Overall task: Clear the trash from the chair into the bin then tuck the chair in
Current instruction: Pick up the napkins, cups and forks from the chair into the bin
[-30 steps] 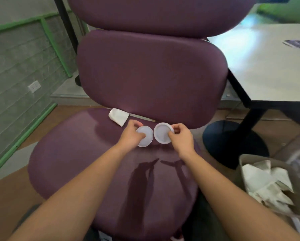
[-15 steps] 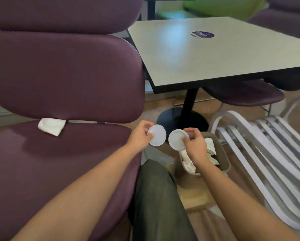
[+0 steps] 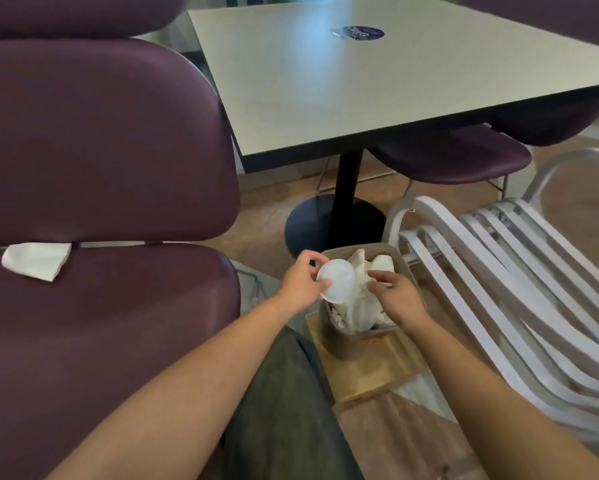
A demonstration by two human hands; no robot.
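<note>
Left hand [image 3: 300, 280] of mine pinches white plastic lid [image 3: 338, 280] over bin [image 3: 407, 268]; my right hand [image 3: 397, 294] hovers right of it, fingers loose; napkin [image 3: 36, 259] lies on chair [image 3: 118, 306].

Chair [image 3: 100, 150]: dark plum-purple upholstery throughout, plain, no pattern. Napkin [image 3: 34, 259] on the seat: plain white. Lid [image 3: 338, 282]: translucent white, plain. Bin [image 3: 409, 271]: taupe/grey-brown walls, filled with white crumpled paper [image 3: 358, 306]. Box [image 3: 371, 372] under the bin: tan cardboard brown. Table [image 3: 360, 81]: pale grey-beige top with a black edge band; black pedestal and round base [image 3: 336, 223]. Sticker [image 3: 358, 32] on the tabletop: dark navy oval with white lettering, unreadable. Second chair [image 3: 457, 161] beyond the table: same plum purple. Slatted chair [image 3: 499, 271]: white, parallel-stripe pattern from the slats. Floor [image 3: 263, 216]: reddish-brown. Trouser leg [image 3: 284, 410]: dark grey-olive.
</note>
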